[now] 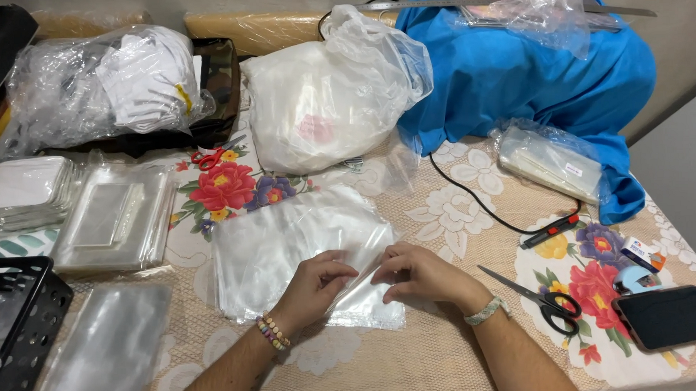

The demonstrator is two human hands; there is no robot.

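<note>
The left hand point(314, 283) and the right hand point(418, 273) sit close together, fingertips pinched on one edge of a clear plastic bag point(360, 284), apparently to part its thin layers or peel it from the stack of clear bags point(284, 243) lying flat beneath at near centre of the floral tablecloth point(440, 214). Black-handled scissors point(549, 303) and a dark phone point(664, 316) lie to the right within easy reach, more flat packs of clear sleeves point(116, 218) wait to the left, and a bulging white plastic bag point(332, 95) stands farther back.
</note>
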